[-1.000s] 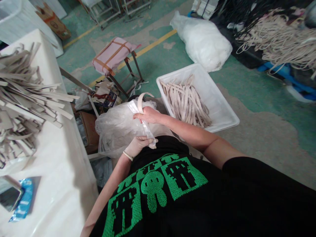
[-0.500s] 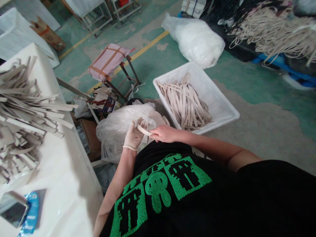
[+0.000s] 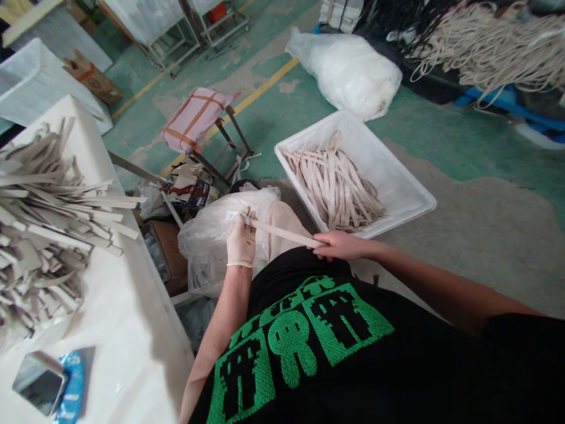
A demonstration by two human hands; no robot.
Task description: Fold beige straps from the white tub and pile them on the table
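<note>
A pale flat strip (image 3: 285, 233) stretches between my two hands, above my lap. My left hand (image 3: 242, 238), in a whitish glove, pinches its left end. The bare fingers of my right hand (image 3: 338, 244) are closed on the other end, beside the white bin. Many similar strips (image 3: 333, 185) lie inside the white plastic bin (image 3: 399, 182). Another large pile of strips (image 3: 48, 218) is heaped on the white table at the left. Clear plastic (image 3: 207, 235) lies bunched behind my left hand.
The white table (image 3: 128, 330) holds a phone (image 3: 40, 380) and a blue packet (image 3: 73, 386). Beyond my hands stand a pink-covered stool (image 3: 196, 118) and a full white bag (image 3: 353, 73). Cords (image 3: 498, 50) are heaped at the upper right.
My right hand has moved right, away from my left hand. The strip, curved before, is now drawn out nearly straight. The view has shifted slightly.
</note>
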